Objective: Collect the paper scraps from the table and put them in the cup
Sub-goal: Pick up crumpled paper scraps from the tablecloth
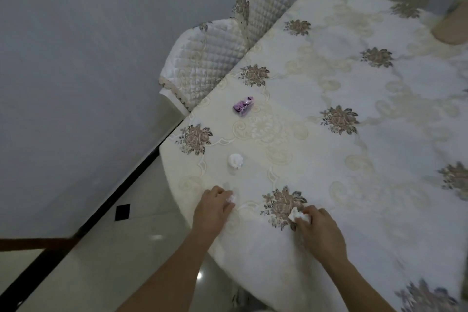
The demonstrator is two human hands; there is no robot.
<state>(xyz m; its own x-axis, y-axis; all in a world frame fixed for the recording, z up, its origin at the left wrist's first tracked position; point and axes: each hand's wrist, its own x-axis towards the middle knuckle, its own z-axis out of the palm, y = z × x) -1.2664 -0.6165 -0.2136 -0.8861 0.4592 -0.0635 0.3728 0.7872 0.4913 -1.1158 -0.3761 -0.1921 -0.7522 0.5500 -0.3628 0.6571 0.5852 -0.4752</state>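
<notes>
My left hand (212, 206) sits near the table's left edge, its fingers curled round a small white paper scrap (231, 197). My right hand (320, 229) is further right, fingers pinching a crumpled white paper scrap (295, 215) on a flower of the cloth. A loose white paper ball (235, 161) lies on the cloth above my left hand. Farther back lies a purple crumpled scrap (243, 106). No cup is in view.
The table (354, 134) wears a cream embroidered cloth with brown flowers. Two quilted chairs (210, 58) stand at its far left side. A tan object (450, 25) shows at the top right corner. Tiled floor and a grey wall lie to the left.
</notes>
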